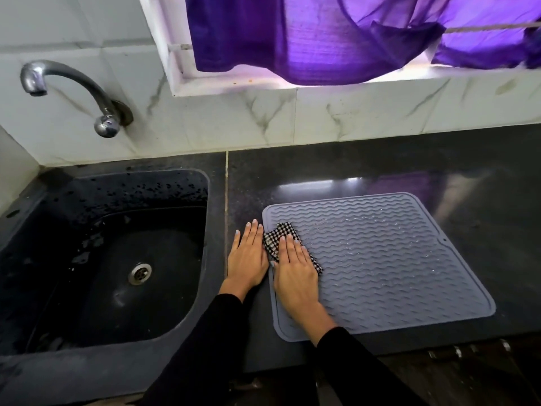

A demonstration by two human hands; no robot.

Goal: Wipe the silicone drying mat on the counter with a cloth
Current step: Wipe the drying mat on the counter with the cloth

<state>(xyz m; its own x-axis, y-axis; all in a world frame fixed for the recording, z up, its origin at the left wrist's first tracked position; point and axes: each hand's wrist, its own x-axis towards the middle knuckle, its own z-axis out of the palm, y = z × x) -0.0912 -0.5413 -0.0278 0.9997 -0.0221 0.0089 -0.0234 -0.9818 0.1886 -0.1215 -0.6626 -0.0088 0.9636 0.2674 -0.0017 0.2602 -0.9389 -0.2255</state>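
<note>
1. Pressing down flat, my right hand lies palm-down on the checked cloth, fingers stretched out over it; the grip is released, not curled around the fabric.
2. I see the cloth, black-and-white check, bunched on the near-left part of the silicone drying mat, with its edges poking out past my fingertips and beside my palm.
3. My left hand rests flat on the dark surface, just beside the mat's left edge; its grip is likewise released, fingers straight and holding nothing. I cannot tell whether it touches the mat's rim.
4. The mat is grey with wavy ridges and a raised border, lying flat on the surface to the right of the black sink.
5. Shiny wet patches show across the mat's middle ridges.
6. Both my arms wear black sleeves.
7. A metal tap juts from the marbled wall above the sink, and a purple curtain hangs in the window behind.
</note>
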